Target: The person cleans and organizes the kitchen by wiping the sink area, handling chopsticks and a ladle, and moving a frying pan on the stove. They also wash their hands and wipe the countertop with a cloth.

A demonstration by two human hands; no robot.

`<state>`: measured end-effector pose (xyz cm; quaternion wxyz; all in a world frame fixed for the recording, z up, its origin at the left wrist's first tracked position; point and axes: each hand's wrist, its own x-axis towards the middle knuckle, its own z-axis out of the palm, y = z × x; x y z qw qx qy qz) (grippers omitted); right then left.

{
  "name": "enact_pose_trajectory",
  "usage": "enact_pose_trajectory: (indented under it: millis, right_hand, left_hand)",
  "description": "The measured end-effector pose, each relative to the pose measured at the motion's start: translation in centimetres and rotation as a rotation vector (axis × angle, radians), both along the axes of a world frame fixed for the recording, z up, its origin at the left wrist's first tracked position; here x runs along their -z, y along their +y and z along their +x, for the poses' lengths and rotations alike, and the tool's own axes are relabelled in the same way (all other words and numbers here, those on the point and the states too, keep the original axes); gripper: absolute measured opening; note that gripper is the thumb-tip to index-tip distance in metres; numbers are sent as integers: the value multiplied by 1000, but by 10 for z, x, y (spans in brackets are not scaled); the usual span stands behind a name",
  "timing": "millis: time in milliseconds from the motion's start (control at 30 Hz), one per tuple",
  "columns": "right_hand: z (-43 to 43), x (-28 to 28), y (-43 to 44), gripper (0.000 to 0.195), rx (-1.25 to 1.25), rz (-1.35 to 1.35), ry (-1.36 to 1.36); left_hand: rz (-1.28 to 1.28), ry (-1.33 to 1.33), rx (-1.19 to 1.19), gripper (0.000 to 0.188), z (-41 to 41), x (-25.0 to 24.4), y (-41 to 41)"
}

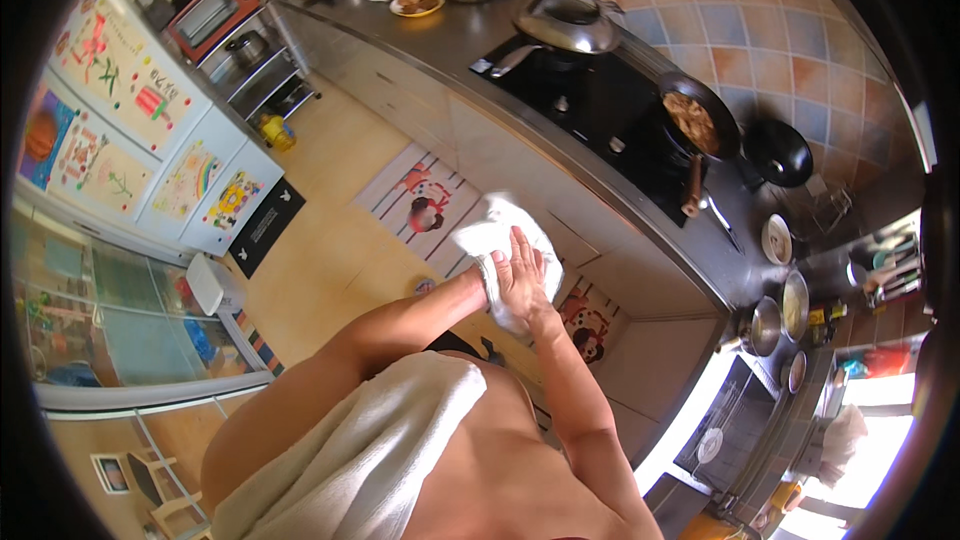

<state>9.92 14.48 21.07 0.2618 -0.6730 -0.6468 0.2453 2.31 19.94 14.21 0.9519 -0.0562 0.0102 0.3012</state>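
Note:
A white cloth (551,259) is bunched in front of me, above the kitchen floor and beside the counter front. My right hand (519,281) presses flat on top of it, fingers stretched upward and thumb lying to the left. The cloth wraps over my left hand (478,286); only the wrist side shows, so its fingers are hidden. The cloth's far edge is slightly blurred. A white towel (360,450) hangs over my shoulder and chest.
On the right, a dark counter (465,37) carries a black cooktop (585,105), a lidded wok (570,22), and a frying pan (701,116) of browned food with its wooden handle near the edge. Further right is a sink (724,420). A refrigerator (135,105) stands left; a patterned mat (420,199) covers some floor.

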Motion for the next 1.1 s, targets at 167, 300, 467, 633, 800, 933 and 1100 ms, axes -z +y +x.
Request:
enact_pose_trajectory:
  millis: [167, 300, 467, 633, 800, 933, 1100]
  right_hand:
    - [-45, -8, 45, 55, -86, 202, 168]
    - [-104, 13, 122, 47, 325, -34, 409]
    - [-166, 63, 193, 47, 323, 92, 719]
    - [-156, 22, 223, 51, 347, 140, 1937]
    - [-133, -27, 238, 49, 395, 164, 2150]
    - [-88, -14, 262, 43, 441, 237, 1878]
    - [-4, 28, 327, 39, 364, 321, 1054]
  left_hand:
    - [-118, 456, -65, 44, -69, -62, 66]
    - [290, 328, -310, 28, -100, -59, 105]
    - [472, 627, -243, 24, -161, -8, 187]
    - [1483, 1630, -65, 48, -130, -86, 230]
    - [2472, 1553, -248, 46, -116, -119, 251]
    - [2437, 907, -14, 42, -122, -138, 252]
    - [2182, 795, -30, 31, -119, -126, 308]
